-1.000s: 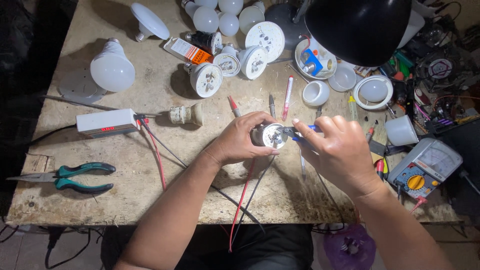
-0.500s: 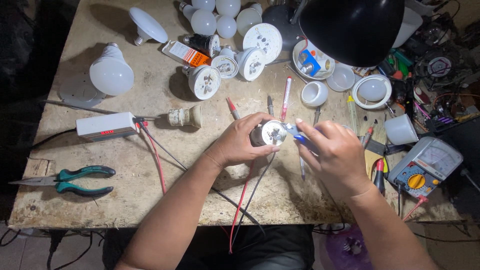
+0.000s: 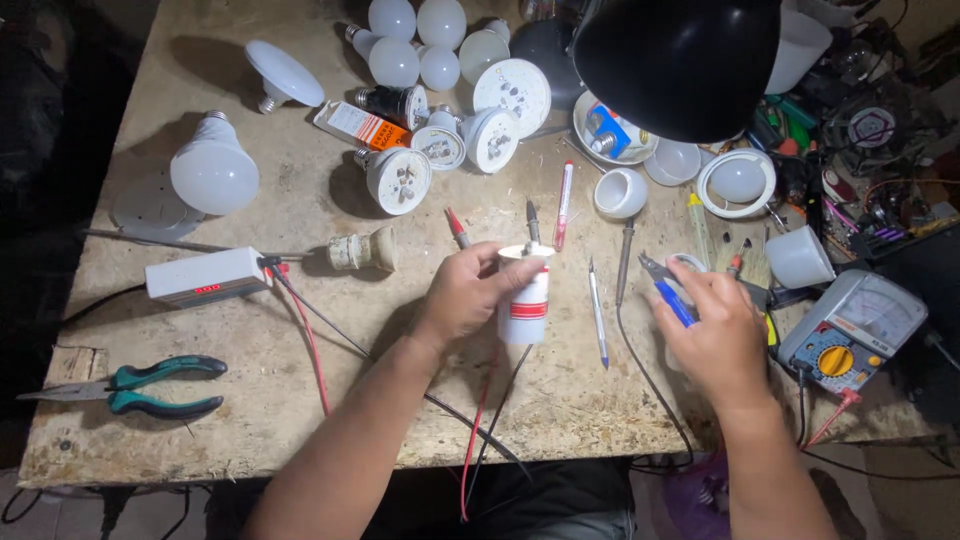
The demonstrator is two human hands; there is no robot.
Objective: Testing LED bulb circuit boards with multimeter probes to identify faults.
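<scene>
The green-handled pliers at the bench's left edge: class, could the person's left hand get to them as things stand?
Probably not at once: the left hand grips a white bulb base. The bench between it and the pliers holds only thin wires.

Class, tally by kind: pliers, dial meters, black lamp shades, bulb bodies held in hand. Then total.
Pliers: 2 (green-handled pliers on the table; blue-handled pliers in the right hand)
Dial meter: 1
Black lamp shade: 1
Bulb body, in the left hand: 1
Total: 5

pliers (image 3: 140,385) lie left of the bulb base (image 3: 524,300), multimeter (image 3: 850,335) right.
</scene>
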